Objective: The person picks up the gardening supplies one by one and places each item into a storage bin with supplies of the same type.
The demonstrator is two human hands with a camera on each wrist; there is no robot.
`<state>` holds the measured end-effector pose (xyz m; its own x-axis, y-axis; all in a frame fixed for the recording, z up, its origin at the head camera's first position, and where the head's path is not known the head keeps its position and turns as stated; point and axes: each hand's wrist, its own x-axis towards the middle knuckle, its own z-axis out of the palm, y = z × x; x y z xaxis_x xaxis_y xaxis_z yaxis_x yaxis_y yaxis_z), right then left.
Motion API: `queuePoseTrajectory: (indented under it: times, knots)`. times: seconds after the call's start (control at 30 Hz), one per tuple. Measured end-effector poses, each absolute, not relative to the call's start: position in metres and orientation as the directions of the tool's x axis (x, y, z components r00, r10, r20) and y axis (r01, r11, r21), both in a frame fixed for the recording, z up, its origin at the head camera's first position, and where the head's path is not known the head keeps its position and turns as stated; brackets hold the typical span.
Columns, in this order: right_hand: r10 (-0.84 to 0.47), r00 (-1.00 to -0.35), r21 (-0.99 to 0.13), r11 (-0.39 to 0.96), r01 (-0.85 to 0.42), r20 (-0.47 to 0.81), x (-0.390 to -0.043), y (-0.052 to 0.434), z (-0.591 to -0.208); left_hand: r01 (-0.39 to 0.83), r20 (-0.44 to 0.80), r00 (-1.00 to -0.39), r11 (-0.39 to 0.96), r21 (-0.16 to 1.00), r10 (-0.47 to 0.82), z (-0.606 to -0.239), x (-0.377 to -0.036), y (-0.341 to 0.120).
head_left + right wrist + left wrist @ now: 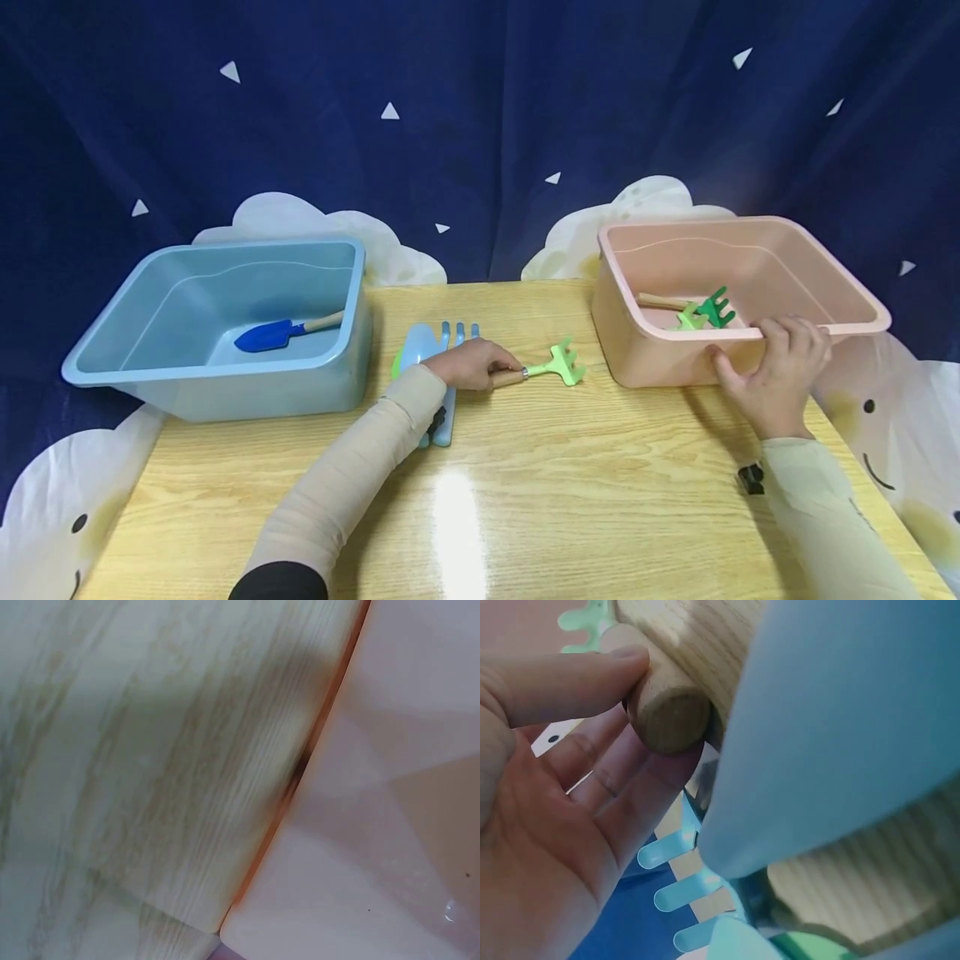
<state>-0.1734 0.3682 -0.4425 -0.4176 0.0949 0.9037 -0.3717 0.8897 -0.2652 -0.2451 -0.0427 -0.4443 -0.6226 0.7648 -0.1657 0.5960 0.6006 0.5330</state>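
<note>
Light green rake [561,364], handle hidden in left hand [474,364]

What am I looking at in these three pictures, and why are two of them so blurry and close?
No machine here: a person works with bare hands, wearing three cameras. The wide picture comes from the head; the close ones from each wrist. The left hand grips the wooden handle of a light green rake lying on the table; light blue tools lie beside it. The right hand holds the rim of the pink bin, which contains two green rakes. The blue bin holds a blue trowel.
</note>
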Motion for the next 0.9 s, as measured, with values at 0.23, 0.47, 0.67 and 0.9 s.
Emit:
queuePoseTrajectory:
  times: [0.23,0.47,0.67,0.9]
  knots:
    - [0.09,-0.414,-0.256,0.895,-0.366,0.906,-0.1746,0.3696,-0.4432,0.614,-0.196,-0.595,0.598,0.516,0.779,-0.4411,-0.2447,-0.0454]
    - [0.091,-0.404,-0.252,0.895,-0.367,0.91,-0.1741,0.3706,-0.4439,0.641,-0.188,-0.585,0.591,0.49,0.789,-0.4391,-0.2437,-0.0442]
    - [0.091,-0.399,-0.248,0.899,-0.361,0.912,-0.1748,0.3715,-0.4455,0.684,-0.151,-0.582,0.581,0.441,0.799,-0.4419,-0.2421,-0.0387]
    - [0.093,-0.4,-0.249,0.9,-0.359,0.912,-0.1757,0.3717,-0.4456,0.657,-0.17,-0.6,0.602,0.453,0.782,-0.4429,-0.2421,-0.0367]
